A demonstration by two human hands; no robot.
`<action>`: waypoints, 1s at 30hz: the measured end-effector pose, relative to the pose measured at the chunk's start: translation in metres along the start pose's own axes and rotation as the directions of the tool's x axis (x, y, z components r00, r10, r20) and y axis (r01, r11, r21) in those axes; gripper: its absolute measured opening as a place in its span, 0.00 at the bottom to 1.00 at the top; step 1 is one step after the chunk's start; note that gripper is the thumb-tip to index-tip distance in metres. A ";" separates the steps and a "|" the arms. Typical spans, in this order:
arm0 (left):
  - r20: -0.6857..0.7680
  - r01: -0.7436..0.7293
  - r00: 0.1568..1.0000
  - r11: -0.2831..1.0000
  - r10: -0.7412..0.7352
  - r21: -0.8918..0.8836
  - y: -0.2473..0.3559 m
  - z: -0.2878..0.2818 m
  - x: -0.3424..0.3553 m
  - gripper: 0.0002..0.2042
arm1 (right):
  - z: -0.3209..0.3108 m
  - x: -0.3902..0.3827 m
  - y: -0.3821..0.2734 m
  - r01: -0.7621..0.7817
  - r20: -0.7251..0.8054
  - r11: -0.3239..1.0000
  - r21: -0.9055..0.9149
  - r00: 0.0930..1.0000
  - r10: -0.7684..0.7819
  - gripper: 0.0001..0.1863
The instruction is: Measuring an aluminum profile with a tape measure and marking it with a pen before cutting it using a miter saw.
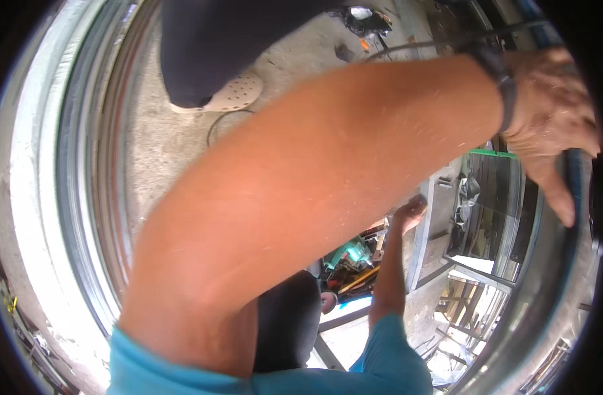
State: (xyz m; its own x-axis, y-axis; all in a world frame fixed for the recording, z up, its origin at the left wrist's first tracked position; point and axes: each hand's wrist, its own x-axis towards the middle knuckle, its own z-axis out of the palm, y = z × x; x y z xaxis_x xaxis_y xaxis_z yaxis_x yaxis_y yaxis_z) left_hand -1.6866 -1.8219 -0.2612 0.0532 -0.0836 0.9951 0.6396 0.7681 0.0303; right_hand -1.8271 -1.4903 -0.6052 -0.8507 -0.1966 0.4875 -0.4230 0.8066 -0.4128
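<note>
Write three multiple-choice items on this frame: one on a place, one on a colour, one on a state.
1. Where is the pale perforated shoe?
A. On the concrete floor, upper part of the view
B. On a shelf at lower right
C. In the left hand

2. What colour are the person's sleeves?
A. Red
B. Blue
C. White

3. How is the left hand?
A. Flat on the floor
B. Holding a hammer
C. Fingers curled over a dark curved rim

Answers:
1 A, it stands on the floor below a dark trouser leg.
2 B, both sleeves at the lower edge are light blue.
3 C, the fingers wrap over the rim at the right edge, with the thumb hanging down.
</note>
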 end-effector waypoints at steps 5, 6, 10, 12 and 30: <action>0.153 0.044 0.987 0.999 -0.044 0.006 0.024 -0.044 0.030 0.37 | -0.094 -0.155 -0.121 -0.078 0.541 0.995 -0.055 0.835 0.095 0.27; 0.251 0.123 0.959 0.991 -0.132 0.051 0.038 -0.052 0.040 0.38 | -0.115 -0.181 -0.145 -0.057 0.712 0.997 -0.047 0.699 0.074 0.26; 0.461 0.630 0.336 0.560 -0.821 0.538 0.151 -0.133 0.034 0.32 | -0.222 -0.227 -0.228 -0.232 0.980 0.967 -0.110 0.138 0.145 0.26; 0.190 0.724 -0.039 0.103 -0.981 0.682 0.270 -0.214 -0.001 0.24 | -0.280 -0.221 -0.260 -0.393 0.980 0.902 -0.179 0.012 0.200 0.24; -0.318 0.739 0.650 -0.672 0.690 0.050 1.425 -0.211 0.464 0.16 | -0.542 -0.287 -0.426 0.512 0.861 0.768 0.384 -0.499 -0.098 0.12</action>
State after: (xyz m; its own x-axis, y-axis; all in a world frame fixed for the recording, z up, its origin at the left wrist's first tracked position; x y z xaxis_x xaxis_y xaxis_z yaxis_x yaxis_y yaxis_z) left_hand -0.5890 -0.9005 0.2242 0.7203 0.2739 0.6372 -0.4289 -0.5461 0.7196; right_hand -1.2333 -1.4755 -0.1521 0.1970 -0.4611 -0.8652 -0.8804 0.3052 -0.3631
